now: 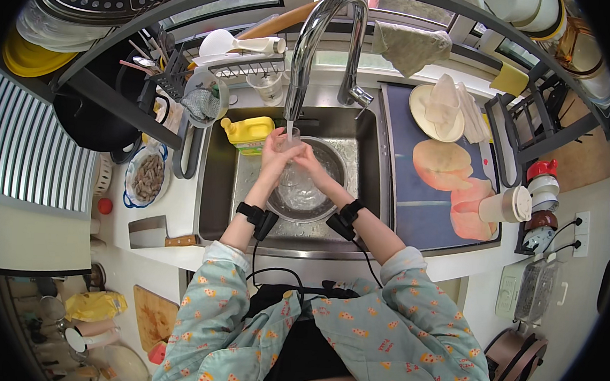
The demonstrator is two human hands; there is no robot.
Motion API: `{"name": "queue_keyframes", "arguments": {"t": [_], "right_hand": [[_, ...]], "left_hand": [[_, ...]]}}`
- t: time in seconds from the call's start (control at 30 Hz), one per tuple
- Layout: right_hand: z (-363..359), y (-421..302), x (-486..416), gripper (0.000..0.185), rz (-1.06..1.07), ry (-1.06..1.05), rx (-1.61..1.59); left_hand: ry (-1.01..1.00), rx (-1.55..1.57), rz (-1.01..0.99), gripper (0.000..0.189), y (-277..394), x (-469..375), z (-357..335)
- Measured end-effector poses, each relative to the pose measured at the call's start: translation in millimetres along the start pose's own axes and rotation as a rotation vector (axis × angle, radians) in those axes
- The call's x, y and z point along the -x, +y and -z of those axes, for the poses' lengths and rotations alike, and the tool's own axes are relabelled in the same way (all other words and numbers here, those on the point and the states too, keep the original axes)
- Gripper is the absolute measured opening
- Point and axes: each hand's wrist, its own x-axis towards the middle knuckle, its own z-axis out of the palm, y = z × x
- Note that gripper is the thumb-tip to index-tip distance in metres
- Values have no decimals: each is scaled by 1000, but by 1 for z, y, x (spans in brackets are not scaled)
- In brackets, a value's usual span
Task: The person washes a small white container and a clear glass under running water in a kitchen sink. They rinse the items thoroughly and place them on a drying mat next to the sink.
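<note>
Under the chrome faucet (297,85), a stream of water runs into a small clear cup (291,135). My left hand (274,157) is wrapped around the cup's left side. My right hand (311,162) meets it from the right, its fingers at the cup's lower part, partly hidden by the left hand. Below both hands a round metal basin (330,205) holds moving water inside the stainless steel sink (242,192). A yellow plastic jug (251,132) lies in the sink's upper left corner, close to my left hand.
Left of the sink are a cleaver (148,233), a dish of brownish pieces of food (148,178) and a tub holding a mesh cloth (200,103). To the right, a dark mat (413,218) carries a plate (418,100) and a white tumbler (498,206). A rack frame (190,5) spans overhead.
</note>
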Motion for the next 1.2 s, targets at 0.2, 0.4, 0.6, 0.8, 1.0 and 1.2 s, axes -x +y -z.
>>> {"name": "queue_keyframes", "arguments": {"t": [0.2,0.4,0.6,0.8,1.0,1.2], "right_hand": [[22,-35,8,49,-342,44,-379],[24,-38,3,30,-469,126,120],[20,-24,-25,17,-672,100,474],[5,-33,-49,21,-553,-45,575],[5,-34,-49,19,-531,5,756],[17,-44,-46,20,-665,-189,497]], "left_hand": [[7,-175,-196,80,-18,-1,-5],[-147,-497,-217,76,-27,8,13],[-190,-705,-277,72,-11,11,8],[-122,-551,-207,65,4,5,26],[-181,-858,-396,66,9,6,22],[-191,-541,-134,69,2,1,21]]}}
